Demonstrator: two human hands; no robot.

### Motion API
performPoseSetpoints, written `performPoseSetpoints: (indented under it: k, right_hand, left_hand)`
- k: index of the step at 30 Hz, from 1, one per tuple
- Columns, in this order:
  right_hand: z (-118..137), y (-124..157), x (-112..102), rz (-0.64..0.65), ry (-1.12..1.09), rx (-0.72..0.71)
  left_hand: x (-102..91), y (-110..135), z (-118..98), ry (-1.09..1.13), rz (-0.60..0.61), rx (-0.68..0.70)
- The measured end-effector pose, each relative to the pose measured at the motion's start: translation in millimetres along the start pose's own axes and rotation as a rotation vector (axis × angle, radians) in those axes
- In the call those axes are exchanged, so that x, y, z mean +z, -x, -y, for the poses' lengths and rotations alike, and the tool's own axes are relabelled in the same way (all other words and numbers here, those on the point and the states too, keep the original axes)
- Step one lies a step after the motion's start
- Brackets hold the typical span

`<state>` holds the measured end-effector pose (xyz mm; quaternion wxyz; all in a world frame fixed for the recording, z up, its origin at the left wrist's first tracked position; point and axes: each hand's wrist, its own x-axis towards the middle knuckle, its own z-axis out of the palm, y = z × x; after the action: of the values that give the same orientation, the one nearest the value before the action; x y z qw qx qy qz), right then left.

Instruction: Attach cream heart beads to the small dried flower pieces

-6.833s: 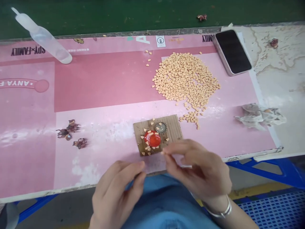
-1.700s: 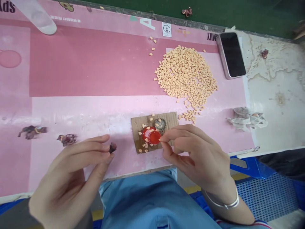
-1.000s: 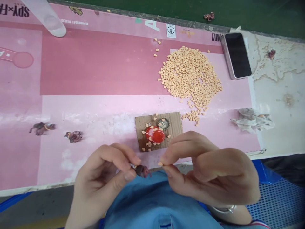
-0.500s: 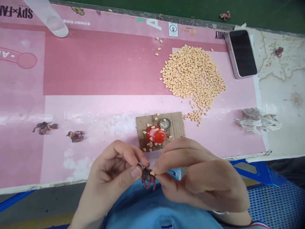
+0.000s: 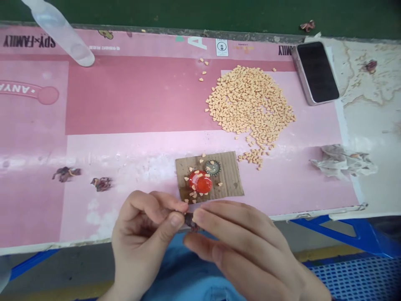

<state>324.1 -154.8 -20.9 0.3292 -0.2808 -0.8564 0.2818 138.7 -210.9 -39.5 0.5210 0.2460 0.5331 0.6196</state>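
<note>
My left hand [image 5: 142, 232] pinches a small dark brown figure [image 5: 189, 220] between thumb and fingers, just below the table's front edge. My right hand [image 5: 247, 251] meets it from the right, its thumb and fingers closed against the figure; any piece between them is hidden. Just beyond both hands lies a cardboard square [image 5: 230, 179] with a red glossy blob [image 5: 200, 182], a metal bottle cap [image 5: 212, 167] and a few tan bits on it. A large heap of tan heart-shaped pieces [image 5: 250, 102] lies further back on the pink mat [image 5: 131, 108].
Two more dark figures [image 5: 66, 173] [image 5: 100, 183] lie on the mat at the left. A clear squeeze bottle [image 5: 59, 33] lies at the back left, a phone [image 5: 317, 72] at the back right, a crumpled tissue [image 5: 343, 161] at the right. Blue frame parts [image 5: 351, 236] show under the table.
My left hand picked up a dark figure from the left and brought it to the middle. My right hand brought a tan piece to it; both hands now press together on the figure.
</note>
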Motion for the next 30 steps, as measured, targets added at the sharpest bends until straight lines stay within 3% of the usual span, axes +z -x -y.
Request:
performPoseSetpoints:
  k: [7,11,13,14,16,18,20,23,26,28,30]
  right_hand:
    - [-12,1,-5,-0.075,-0.058,0.042]
    - [-32,3,-20,-0.246,0.010,0.003]
    - [-50,14,-29,-0.371,0.101,0.093]
    - [-59,23,-33,-0.496,0.154,0.158]
    - [-78,40,-38,-0.587,0.279,0.277]
    - [-92,53,-37,-0.509,0.397,0.318]
    - [-99,59,-34,-0.399,0.439,0.320]
    - [-103,56,-28,-0.344,0.429,0.304]
    - [-103,49,-28,-0.329,0.436,0.278]
    - [-103,45,-32,-0.297,0.449,0.239]
    - [-102,40,-39,-0.223,0.485,0.184]
  left_hand:
    - [13.2,-9,-9,-0.212,0.077,0.065]
    - [4.1,-42,-28,-0.511,0.149,0.208]
    - [0.4,-79,-41,-0.624,0.157,0.308]
    - [0.8,-102,-47,-0.634,0.170,0.331]
    - [8.3,-157,-59,-0.635,0.194,0.275]
    - [24.4,-214,-70,-0.719,0.106,0.205]
    - [45.7,-270,-79,-0.880,-0.077,0.159]
    - [76.8,-338,-86,-0.945,-0.199,0.202]
    - [94.8,-382,-84,-1.032,-0.359,0.219]
    - [96.2,-399,-80,-1.096,-0.460,0.215]
    - [89.8,-406,-76,-1.125,-0.476,0.240]
